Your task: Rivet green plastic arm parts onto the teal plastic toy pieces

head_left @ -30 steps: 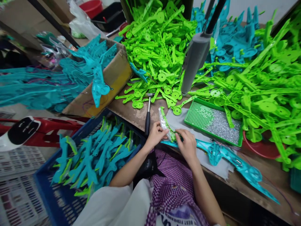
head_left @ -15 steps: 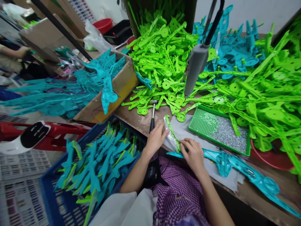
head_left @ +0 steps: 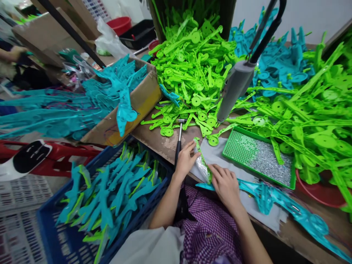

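Observation:
A narrow bright-green plastic part with a transparent side [head_left: 202, 165] lies slantwise between my hands at the bench's front edge. My left hand [head_left: 187, 160] has closed fingers on its upper left side. At its lower end, the fingers of my right hand [head_left: 224, 183] press together on the green edge. A long turquoise plastic part [head_left: 271, 198] lies beneath, running right from under my right hand, its inner side up. Just beyond my left hand rests a hammer [head_left: 179, 137] with a black handle.
A green tray [head_left: 242, 148] of small metal pieces stands right, by a red bowl [head_left: 316, 190]. Green parts [head_left: 192, 66] are heaped behind. A grey power screwdriver [head_left: 236, 88] hangs ahead. At left are a blue crate [head_left: 52, 223] and a cardboard box [head_left: 137, 106] of turquoise parts.
The view has shifted slightly. Both hands keep their hold on the green and transparent part, with small finger shifts; my right fingers lie a little flatter along its lower end.

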Demonstrator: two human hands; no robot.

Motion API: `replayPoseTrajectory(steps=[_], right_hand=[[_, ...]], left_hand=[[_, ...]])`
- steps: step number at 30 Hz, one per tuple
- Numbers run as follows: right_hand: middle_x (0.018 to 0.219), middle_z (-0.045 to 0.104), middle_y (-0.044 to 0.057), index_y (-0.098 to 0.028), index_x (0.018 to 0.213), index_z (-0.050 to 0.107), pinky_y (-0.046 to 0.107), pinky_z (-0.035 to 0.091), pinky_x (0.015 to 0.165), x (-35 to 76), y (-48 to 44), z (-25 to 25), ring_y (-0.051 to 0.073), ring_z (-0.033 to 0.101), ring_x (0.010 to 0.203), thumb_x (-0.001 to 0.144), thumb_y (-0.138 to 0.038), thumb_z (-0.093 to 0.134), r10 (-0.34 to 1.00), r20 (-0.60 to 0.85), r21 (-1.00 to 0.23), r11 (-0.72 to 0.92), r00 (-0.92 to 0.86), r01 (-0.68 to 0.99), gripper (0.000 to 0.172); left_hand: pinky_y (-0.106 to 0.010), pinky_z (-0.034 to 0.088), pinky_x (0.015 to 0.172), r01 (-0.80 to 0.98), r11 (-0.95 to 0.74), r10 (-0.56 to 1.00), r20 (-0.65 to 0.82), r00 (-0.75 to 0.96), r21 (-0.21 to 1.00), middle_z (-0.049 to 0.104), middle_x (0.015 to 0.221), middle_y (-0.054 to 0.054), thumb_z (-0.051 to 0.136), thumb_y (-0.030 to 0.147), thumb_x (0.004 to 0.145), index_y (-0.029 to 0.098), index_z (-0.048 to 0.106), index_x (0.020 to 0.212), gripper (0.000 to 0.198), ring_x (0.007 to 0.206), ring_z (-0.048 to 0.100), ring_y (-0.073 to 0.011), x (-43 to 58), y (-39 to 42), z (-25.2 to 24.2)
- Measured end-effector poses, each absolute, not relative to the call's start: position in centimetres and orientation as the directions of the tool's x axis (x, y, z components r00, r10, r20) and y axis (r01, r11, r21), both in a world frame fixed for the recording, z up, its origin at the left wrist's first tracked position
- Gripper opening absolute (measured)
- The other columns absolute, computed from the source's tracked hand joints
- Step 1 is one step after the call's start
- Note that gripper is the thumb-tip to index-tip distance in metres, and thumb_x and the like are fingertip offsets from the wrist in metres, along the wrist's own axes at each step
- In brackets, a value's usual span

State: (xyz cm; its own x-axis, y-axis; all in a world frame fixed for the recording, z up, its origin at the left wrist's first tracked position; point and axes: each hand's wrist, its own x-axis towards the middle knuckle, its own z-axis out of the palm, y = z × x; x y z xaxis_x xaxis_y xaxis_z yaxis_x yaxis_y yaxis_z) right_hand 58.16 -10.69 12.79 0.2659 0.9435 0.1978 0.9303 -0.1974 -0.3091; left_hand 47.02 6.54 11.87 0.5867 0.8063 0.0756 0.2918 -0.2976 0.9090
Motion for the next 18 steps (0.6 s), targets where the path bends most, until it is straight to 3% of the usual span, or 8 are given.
replayPoseTrajectory(steps=[4, 8, 11, 18], right_hand=[[0.125, 0.063, 0.003, -0.028, 0.133, 0.052, 0.038, 0.035, 0.082, 58.3, -10.4, 13.3, 0.021, 0.054, 0.099, 0.09, -0.018, 0.048, 0.97, 0.115, -0.268, -0.176, 0.212, 0.947, 0.044], [0.123, 0.064, 0.002, -0.029, 0.132, 0.054, 0.038, 0.035, 0.08, 58.6, -10.3, 13.0, 0.021, 0.054, 0.098, 0.089, -0.018, 0.049, 0.972, 0.126, -0.29, -0.157, 0.2, 0.944, 0.044], [0.121, 0.065, 0.002, -0.029, 0.131, 0.054, 0.038, 0.036, 0.079, 58.6, -10.3, 12.8, 0.021, 0.054, 0.097, 0.089, -0.019, 0.049, 0.968, 0.158, -0.3, -0.14, 0.195, 0.943, 0.044], [0.118, 0.066, 0.004, -0.027, 0.128, 0.056, 0.037, 0.037, 0.079, 58.6, -10.3, 12.6, 0.021, 0.055, 0.098, 0.09, -0.019, 0.047, 0.961, 0.169, -0.337, -0.153, 0.22, 0.929, 0.04]], left_hand=[[-0.038, 0.052, 0.097, 0.367, -0.371, 0.778, 0.07, 0.624, 0.853, 0.053, 0.136, -0.013, 0.064, 0.027, 0.083, 0.017, 0.061, 0.123, 0.041, 0.117, 0.058, -0.0248, 47.1, 6.6, 12.1], [-0.044, 0.04, 0.108, 0.484, -0.577, 0.711, 0.113, 0.694, 0.657, 0.055, 0.135, -0.011, 0.056, 0.029, 0.089, 0.019, 0.061, 0.122, 0.034, 0.125, 0.05, -0.0249, 47.0, 6.5, 13.4], [-0.042, 0.042, 0.105, 0.485, -0.663, 0.65, 0.117, 0.751, 0.57, 0.057, 0.133, -0.01, 0.055, 0.031, 0.09, 0.019, 0.062, 0.118, 0.032, 0.122, 0.051, -0.0248, 46.9, 6.9, 14.2], [-0.04, 0.042, 0.102, 0.407, -0.697, 0.574, 0.12, 0.81, 0.591, 0.063, 0.121, -0.011, 0.052, 0.027, 0.092, 0.017, 0.066, 0.11, 0.025, 0.115, 0.056, -0.0223, 46.2, 9.1, 14.3]])
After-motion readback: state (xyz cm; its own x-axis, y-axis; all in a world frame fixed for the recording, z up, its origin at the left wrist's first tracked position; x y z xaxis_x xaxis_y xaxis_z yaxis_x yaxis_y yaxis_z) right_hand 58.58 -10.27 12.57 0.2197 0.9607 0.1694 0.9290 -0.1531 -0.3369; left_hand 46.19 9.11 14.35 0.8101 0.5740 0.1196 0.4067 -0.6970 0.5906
